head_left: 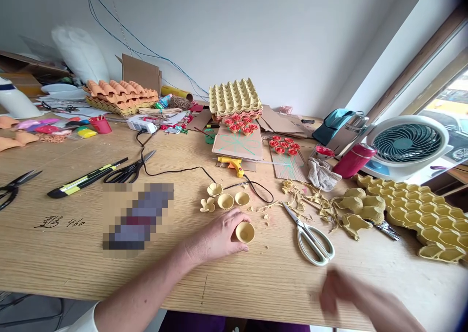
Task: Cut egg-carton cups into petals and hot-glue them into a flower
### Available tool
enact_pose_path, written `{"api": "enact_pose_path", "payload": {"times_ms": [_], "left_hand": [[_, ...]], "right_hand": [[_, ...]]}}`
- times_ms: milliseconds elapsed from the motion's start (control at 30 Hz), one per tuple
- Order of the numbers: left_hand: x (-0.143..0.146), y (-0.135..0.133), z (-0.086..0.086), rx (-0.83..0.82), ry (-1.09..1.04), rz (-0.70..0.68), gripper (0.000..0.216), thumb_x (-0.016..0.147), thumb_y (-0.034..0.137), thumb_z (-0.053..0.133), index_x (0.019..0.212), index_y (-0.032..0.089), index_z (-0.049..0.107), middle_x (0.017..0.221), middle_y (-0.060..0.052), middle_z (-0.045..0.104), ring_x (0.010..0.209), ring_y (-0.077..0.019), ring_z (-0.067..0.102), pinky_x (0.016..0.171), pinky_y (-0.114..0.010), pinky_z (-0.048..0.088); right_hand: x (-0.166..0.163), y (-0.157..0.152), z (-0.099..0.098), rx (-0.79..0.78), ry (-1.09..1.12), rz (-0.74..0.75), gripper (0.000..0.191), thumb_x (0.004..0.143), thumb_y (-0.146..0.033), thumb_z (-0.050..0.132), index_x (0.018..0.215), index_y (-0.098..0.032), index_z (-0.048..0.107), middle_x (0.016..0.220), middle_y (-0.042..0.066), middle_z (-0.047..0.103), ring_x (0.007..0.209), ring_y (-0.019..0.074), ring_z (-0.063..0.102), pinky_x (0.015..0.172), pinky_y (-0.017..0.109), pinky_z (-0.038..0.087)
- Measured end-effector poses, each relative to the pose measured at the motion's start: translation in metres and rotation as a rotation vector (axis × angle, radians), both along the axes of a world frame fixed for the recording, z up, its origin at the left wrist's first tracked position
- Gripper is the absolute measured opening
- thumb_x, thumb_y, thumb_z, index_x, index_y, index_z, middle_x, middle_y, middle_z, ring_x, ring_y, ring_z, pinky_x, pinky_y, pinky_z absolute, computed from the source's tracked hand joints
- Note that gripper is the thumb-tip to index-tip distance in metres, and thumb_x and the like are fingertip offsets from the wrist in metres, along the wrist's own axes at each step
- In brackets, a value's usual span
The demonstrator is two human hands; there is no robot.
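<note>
Fingers and thumb of my left hand wrap round a small yellow egg-carton cup near the table's front. Just behind it stand two more plain egg-carton cups and two with edges cut into petals, including a flower-shaped cup. My right hand is smeared by motion at the front edge, so its fingers cannot be made out. White-handled scissors lie beyond it, their blades partly spread and pointing away to the left.
Paper scraps and a yellow egg tray lie on the right, before a fan. A yellow glue gun with a trailing cord lies mid-table. Black scissors and a utility knife are on the left.
</note>
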State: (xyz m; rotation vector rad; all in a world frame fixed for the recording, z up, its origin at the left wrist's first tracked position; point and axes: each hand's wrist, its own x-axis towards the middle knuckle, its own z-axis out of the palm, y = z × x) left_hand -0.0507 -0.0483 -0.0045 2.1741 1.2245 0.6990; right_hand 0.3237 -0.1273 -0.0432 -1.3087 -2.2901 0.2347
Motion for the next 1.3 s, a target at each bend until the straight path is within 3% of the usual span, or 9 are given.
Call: {"api": "enact_pose_path", "payload": {"times_ms": [167,267,367,533,667,833,933,1133,1300], "left_hand": [[-0.014,0.007,0.017,0.045,-0.037,0.092,0.043,0.079,0.017,0.077,0.115,0.026,0.056,0.120,-0.006,0.063,0.111,-0.0255,0.062,0.096,-0.043,0.050],[-0.024,0.013,0.025,0.155,-0.082,0.223,0.037,0.079,0.018,0.077,0.110,0.023,0.058,0.113,-0.006,0.065,0.106,-0.0253,0.062,0.094,-0.041,0.051],[-0.027,0.016,0.025,0.188,-0.067,0.226,0.036,0.080,0.019,0.077,0.111,0.023,0.059,0.115,-0.006,0.064,0.107,-0.0254,0.062,0.094,-0.041,0.051],[-0.018,0.017,0.015,0.286,0.108,0.070,0.043,0.077,0.021,0.080,0.115,0.023,0.060,0.130,-0.010,0.062,0.126,-0.0309,0.053,0.107,-0.049,0.044],[-0.006,0.024,0.010,0.302,0.272,0.027,0.042,0.076,0.021,0.079,0.114,0.022,0.062,0.134,-0.012,0.061,0.134,-0.0353,0.048,0.110,-0.055,0.039],[0.004,0.037,0.009,0.237,0.329,0.063,0.027,0.075,0.026,0.080,0.097,0.021,0.065,0.114,-0.010,0.070,0.119,-0.0361,0.059,0.103,-0.055,0.042],[0.005,0.042,0.011,0.245,0.327,0.094,0.029,0.074,0.027,0.083,0.096,0.020,0.065,0.107,-0.010,0.071,0.111,-0.0356,0.063,0.099,-0.054,0.045],[-0.007,0.045,0.027,0.319,0.237,0.259,0.036,0.077,0.027,0.081,0.108,0.019,0.065,0.113,-0.011,0.072,0.108,-0.0326,0.064,0.097,-0.050,0.047],[-0.016,0.046,0.033,0.434,0.059,0.322,0.033,0.085,0.032,0.073,0.113,0.018,0.064,0.114,-0.011,0.072,0.109,-0.0291,0.065,0.098,-0.044,0.050]], "right_hand": [[-0.038,0.059,0.021,-0.028,-0.129,-0.323,0.031,0.100,-0.045,0.047,0.117,-0.024,0.062,0.104,0.011,0.067,0.090,0.0288,0.067,0.080,0.045,0.055],[-0.046,0.067,0.023,-0.099,-0.203,-0.429,0.029,0.096,-0.047,0.047,0.105,-0.023,0.061,0.102,0.010,0.068,0.092,0.0292,0.067,0.079,0.042,0.052],[-0.053,0.071,0.028,-0.194,-0.332,-0.532,0.026,0.093,-0.048,0.052,0.093,-0.023,0.059,0.089,0.008,0.070,0.081,0.0287,0.068,0.068,0.037,0.047],[-0.055,0.070,0.042,-0.267,-0.332,-0.537,0.028,0.095,-0.048,0.047,0.082,-0.024,0.053,0.082,0.006,0.071,0.072,0.0256,0.068,0.060,0.032,0.039],[-0.056,0.046,0.045,-0.276,-0.181,-0.516,0.029,0.097,-0.050,0.045,0.085,-0.025,0.053,0.075,0.003,0.069,0.065,0.0236,0.066,0.057,0.031,0.040],[-0.083,0.016,0.038,-0.254,-0.088,-0.254,0.019,0.097,-0.039,0.049,0.088,-0.025,0.057,0.084,0.004,0.067,0.069,0.0203,0.066,0.063,0.031,0.047],[-0.101,0.006,0.036,-0.228,-0.116,-0.190,0.010,0.095,-0.029,0.052,0.088,-0.024,0.058,0.086,0.004,0.065,0.075,0.0202,0.066,0.066,0.030,0.049],[-0.139,0.006,0.043,-0.195,-0.227,-0.149,0.005,0.088,-0.022,0.061,0.085,-0.022,0.057,0.087,0.005,0.066,0.076,0.0210,0.065,0.063,0.029,0.045],[-0.170,0.030,0.043,-0.161,-0.269,-0.202,0.006,0.086,-0.021,0.062,0.086,-0.022,0.056,0.088,0.005,0.068,0.074,0.0214,0.066,0.061,0.030,0.040]]}}
